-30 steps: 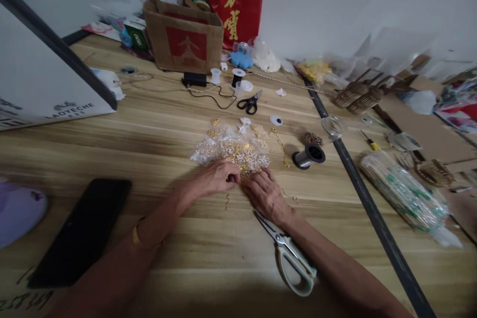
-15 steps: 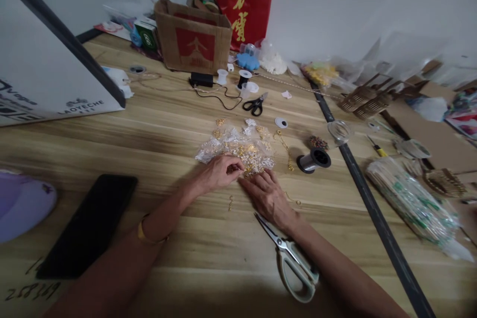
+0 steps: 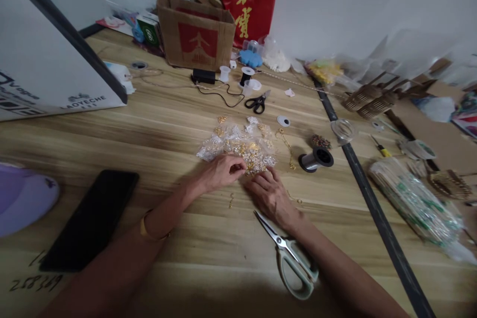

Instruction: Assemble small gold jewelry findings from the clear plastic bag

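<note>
A: Where does the heap of small gold and silver pieces (image 3: 251,154) lie from the hands?

B: Straight on the far side of them, on the wooden table (image 3: 208,268). It spreads wider from left to right than from near to far, with clear bags (image 3: 208,149) in its left part.

A: Which hand is nearer to it?

B: Neither by much; both are at its near edge. The left hand (image 3: 221,171) comes in from the near left and covers a bit of the heap from this view. The right hand (image 3: 272,194) is at the near right corner, so the two face each other across a narrow gap.

A: And how are they held?

B: The left has thumb and finger curled towards each other in a pinch (I can't tell whether some tiny piece sits between them). The right is back upward, fingers bent; its fingertips are too unclear to say if they grip anything.

A: Anything else close by?

B: A short gold chain (image 3: 231,201) on the near side of the left hand, lying roughly near to far. Scissors (image 3: 285,244) lie on the near side of the right hand, tips towards the far left. Farther right are a spool of wire (image 3: 307,162) and a longer gold chain (image 3: 286,146).
</note>
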Demonstrator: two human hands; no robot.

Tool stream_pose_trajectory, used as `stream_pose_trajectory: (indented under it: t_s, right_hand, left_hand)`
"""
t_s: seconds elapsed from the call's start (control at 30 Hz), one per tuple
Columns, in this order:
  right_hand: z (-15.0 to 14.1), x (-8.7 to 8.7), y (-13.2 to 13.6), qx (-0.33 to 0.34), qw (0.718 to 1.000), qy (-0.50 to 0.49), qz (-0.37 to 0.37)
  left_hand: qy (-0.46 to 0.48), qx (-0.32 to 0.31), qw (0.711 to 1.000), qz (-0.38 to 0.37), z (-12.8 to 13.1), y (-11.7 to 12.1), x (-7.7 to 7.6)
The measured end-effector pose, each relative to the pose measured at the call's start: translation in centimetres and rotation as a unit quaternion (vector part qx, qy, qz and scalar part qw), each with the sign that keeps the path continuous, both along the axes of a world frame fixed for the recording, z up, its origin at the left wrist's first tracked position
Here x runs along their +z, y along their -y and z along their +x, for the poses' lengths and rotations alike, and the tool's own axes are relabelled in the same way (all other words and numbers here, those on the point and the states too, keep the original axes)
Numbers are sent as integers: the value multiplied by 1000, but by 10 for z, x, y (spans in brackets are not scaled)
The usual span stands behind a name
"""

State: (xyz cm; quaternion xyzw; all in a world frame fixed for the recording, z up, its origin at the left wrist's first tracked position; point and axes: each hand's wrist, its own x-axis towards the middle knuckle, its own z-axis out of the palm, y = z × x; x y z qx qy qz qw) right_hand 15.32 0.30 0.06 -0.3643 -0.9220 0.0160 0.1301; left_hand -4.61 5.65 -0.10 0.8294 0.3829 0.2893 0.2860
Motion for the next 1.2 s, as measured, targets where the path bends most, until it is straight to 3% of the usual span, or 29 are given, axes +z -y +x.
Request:
stream_pose_trajectory:
  t_s: [0.23,0.37,0.7,1.03,1.2]
  right_hand:
    - [2,7,2,11,999,25,-16]
    - [3,6,2,16,999,22,-22]
    - [5,11,0,-4,996,-65,-67]
    - [15,1,-5,-49,972,-216,-78]
    - [15,2,-4,-58,969,-223,-94]
  left_hand:
    - [-8,-17,1000,5,3,3,1]
    - [-40,-66,997,-3,3,3,4]
    - [-131,-110,985,14,5,7,9]
    - [-90,-88,992,-19,9,10,8]
    - [-63,-88,994,-31,11,10,3]
